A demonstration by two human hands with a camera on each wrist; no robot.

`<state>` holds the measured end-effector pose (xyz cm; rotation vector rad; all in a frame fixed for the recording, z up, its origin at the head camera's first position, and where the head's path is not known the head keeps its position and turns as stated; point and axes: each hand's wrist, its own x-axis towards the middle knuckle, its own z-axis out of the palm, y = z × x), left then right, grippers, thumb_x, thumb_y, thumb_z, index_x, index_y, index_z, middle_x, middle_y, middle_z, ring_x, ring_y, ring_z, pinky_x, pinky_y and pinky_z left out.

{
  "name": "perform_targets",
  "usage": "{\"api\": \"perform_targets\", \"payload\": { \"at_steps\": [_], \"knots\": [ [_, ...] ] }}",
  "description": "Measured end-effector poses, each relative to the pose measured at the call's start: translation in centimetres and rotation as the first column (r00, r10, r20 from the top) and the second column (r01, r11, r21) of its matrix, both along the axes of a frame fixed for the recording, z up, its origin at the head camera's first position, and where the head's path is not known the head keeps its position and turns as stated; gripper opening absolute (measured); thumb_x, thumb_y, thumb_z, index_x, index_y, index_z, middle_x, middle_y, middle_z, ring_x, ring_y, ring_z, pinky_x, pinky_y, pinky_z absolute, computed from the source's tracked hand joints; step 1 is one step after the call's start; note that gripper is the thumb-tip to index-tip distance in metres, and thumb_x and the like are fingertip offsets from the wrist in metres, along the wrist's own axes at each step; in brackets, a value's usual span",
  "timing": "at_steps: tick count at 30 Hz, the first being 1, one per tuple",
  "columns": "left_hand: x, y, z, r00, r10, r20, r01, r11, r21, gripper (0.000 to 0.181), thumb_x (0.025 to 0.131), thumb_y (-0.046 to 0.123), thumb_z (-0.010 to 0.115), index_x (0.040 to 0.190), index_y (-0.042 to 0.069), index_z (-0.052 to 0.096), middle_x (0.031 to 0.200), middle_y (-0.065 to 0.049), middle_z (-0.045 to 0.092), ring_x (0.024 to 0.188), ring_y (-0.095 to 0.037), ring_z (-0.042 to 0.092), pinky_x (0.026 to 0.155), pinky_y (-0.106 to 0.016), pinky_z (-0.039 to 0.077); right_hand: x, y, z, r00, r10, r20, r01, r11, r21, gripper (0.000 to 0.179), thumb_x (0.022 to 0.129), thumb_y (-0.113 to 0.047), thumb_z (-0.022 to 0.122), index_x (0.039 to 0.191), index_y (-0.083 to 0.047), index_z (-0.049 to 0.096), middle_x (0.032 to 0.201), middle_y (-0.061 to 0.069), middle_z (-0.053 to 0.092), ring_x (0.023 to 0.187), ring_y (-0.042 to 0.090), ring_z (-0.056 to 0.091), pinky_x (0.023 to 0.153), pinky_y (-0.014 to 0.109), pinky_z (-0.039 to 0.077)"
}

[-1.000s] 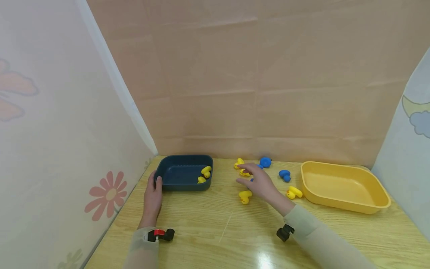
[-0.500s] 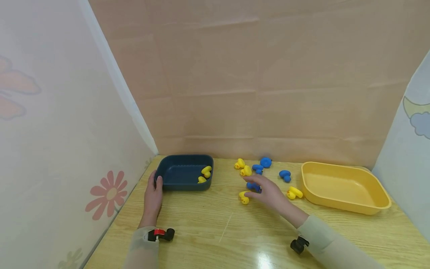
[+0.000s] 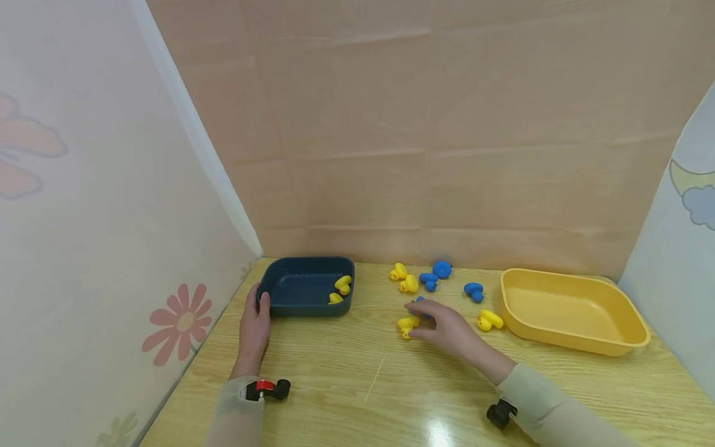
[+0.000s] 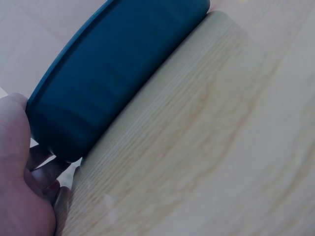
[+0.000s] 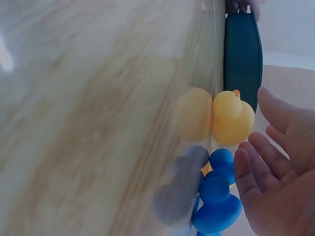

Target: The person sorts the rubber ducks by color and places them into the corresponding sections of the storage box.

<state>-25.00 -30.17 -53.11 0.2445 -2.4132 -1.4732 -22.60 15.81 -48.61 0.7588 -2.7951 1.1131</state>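
At the left, my left hand (image 3: 254, 332) grips the near left corner of a dark blue tray (image 3: 310, 311), thumb at the rim and fingers round the outer wall, as the left wrist view also shows. Two yellow rubber ducks (image 3: 343, 285) lie in the tray's right side. My right hand (image 3: 452, 332), thumb and fingers spread, hovers beside a yellow rubber duck (image 5: 234, 118) on the table. No grip on that duck shows in the right wrist view. Just behind the duck a blue rubber duck (image 3: 419, 305) is partly hidden by the fingers.
Two yellow ducks (image 3: 409, 284) and several blue ducks (image 3: 429, 281) lie farther back. Another yellow duck (image 3: 490, 320) is beside a yellow tray (image 3: 575, 343) on the right. A paper-covered wall (image 3: 346, 155) stands behind the table, with a flowered panel (image 3: 112, 205) at the left.
My right hand has come back from among the rear ducks toward me and slightly right, lowering beside the near yellow duck. My left hand and the dark tray have stayed still.
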Motion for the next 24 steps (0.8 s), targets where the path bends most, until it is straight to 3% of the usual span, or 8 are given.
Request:
{"api": "perform_targets", "payload": {
  "at_steps": [13, 24],
  "knots": [
    [0.06, -0.04, 0.06, 1.0, 0.0, 0.001, 0.0, 1.0, 0.001, 0.073, 0.119, 0.055, 0.037, 0.177, 0.013, 0.024, 0.181, -0.017, 0.023, 0.166, -0.042, 0.022, 0.132, -0.062, 0.022, -0.04, -0.08, -0.64, 1.0, 0.007, 0.003, -0.007, 0.999, 0.04, 0.052, 0.098, -0.022, 0.088, 0.146, -0.009, 0.073, 0.145, 0.008, 0.071, 0.132, 0.033, 0.066, 0.104, 0.053, 0.057],
    [0.0, -0.05, -0.01, 1.0, -0.005, 0.007, 0.005, 1.0, 0.01, 0.073, 0.119, 0.056, 0.037, 0.178, 0.015, 0.023, 0.182, -0.016, 0.022, 0.166, -0.043, 0.021, 0.132, -0.062, 0.022, -0.57, -0.42, -0.89, 1.0, 0.018, -0.009, -0.017, 0.997, 0.07, 0.046, 0.096, -0.018, 0.089, 0.14, -0.01, 0.076, 0.141, 0.008, 0.074, 0.133, 0.038, 0.066, 0.109, 0.059, 0.054]
  ]
}}
